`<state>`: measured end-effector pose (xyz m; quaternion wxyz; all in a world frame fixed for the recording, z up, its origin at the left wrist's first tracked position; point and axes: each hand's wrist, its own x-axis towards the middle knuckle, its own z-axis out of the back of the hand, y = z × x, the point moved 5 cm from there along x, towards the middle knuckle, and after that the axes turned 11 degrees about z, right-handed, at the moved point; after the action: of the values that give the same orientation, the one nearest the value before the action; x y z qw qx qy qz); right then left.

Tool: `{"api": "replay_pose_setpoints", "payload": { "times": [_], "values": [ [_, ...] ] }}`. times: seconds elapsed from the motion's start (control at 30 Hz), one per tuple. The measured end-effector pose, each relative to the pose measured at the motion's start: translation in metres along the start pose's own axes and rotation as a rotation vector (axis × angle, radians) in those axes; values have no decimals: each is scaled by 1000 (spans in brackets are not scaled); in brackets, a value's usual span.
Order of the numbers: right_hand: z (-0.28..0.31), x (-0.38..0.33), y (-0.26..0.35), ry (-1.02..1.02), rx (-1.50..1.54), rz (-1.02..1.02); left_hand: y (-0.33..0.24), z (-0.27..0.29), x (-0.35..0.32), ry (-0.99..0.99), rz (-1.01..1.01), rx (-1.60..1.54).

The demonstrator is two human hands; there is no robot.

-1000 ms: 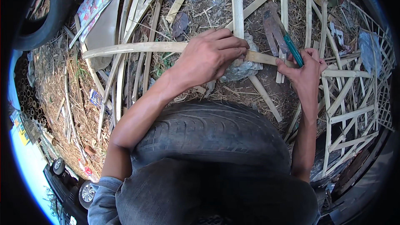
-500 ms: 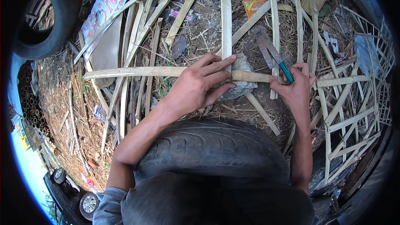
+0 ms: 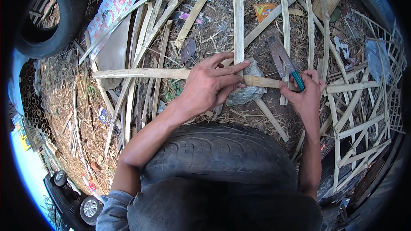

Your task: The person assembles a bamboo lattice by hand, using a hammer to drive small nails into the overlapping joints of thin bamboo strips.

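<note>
A long bamboo strip (image 3: 145,73) lies crosswise over a grey stone (image 3: 252,94). An upright bamboo strip (image 3: 238,21) meets it above the stone. My left hand (image 3: 209,79) grips the strips at this crossing, its index finger stretched over the upright one; its palm hides part of the long strip. In my right hand (image 3: 305,94) is a rusty, V-shaped, pincers-like tool (image 3: 279,55) with a teal grip, its jaw end pointing away from me. My right thumb touches the long strip's right part. Whether anything lies between the tool's jaws cannot be made out.
A black tyre (image 3: 218,154) stands between my arms and the stone. Another tyre (image 3: 70,30) is at far left. A bamboo lattice (image 3: 359,132) fills the right side. Loose strips, straw, an orange wrapper (image 3: 264,10) and a printed sheet (image 3: 113,8) litter the ground.
The view has shifted slightly, so most things sit a little further right. My left fingers have drawn closer together at the crossing. My right hand keeps hold of the tool.
</note>
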<state>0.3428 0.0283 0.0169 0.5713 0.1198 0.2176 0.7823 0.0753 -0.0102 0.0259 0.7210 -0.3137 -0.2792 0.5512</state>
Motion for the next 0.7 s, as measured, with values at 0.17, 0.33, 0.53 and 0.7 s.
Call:
{"api": "replay_pose_setpoints", "payload": {
  "times": [0.17,0.33,0.53,0.7],
  "values": [
    [7,-2,5,-64,-24,52,-6,9,0,63,-21,45],
    [3,-2,1,-58,-1,35,-2,9,1,89,49,-68],
    [4,0,6,-50,2,39,-2,8,-3,148,42,-41],
    [7,0,4,-41,0,42,-7,7,-3,133,33,-38]
  ]
}}
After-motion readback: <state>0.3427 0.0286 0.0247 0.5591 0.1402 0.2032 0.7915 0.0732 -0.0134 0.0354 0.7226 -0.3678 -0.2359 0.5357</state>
